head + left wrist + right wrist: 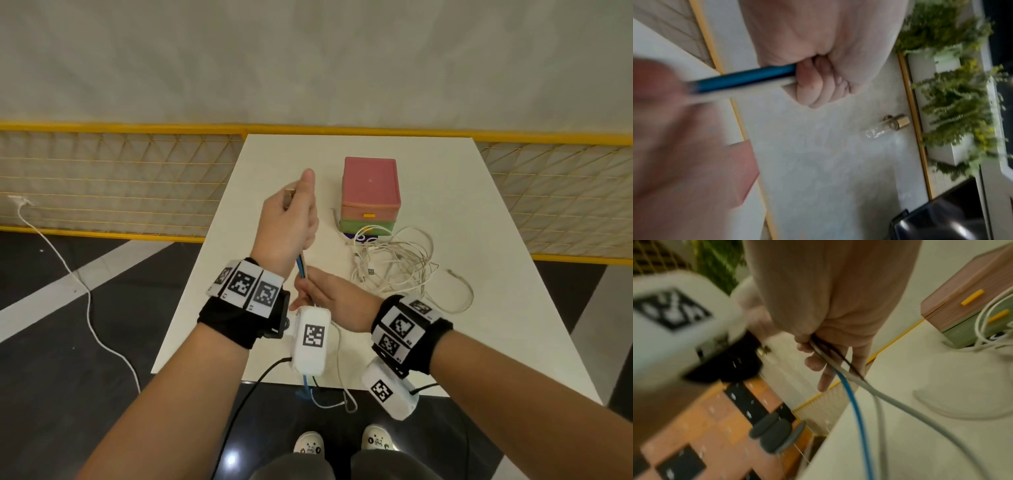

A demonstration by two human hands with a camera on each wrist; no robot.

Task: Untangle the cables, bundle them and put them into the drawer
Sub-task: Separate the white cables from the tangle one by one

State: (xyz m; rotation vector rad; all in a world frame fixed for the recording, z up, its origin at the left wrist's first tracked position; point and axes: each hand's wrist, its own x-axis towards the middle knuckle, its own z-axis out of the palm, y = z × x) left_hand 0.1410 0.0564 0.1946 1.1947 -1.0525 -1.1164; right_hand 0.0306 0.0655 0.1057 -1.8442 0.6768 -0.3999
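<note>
The person is wearing black wristbands [236, 320] behind both hands, each ringed with white plates carrying black square-code markers [242, 283]. White camera boxes [311, 339] with thin black leads are hanging under the wrists. Bare forearms are showing; white patterned shoes [309, 442] below.

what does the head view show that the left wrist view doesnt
Only the head view shows the tangled white cables on the table, the closed pink and green drawer box, and the right hand holding the cables lower down. Only the left wrist view shows a small glass bottle and green plants. Both show the left hand gripping a blue cable alongside a white one.
</note>
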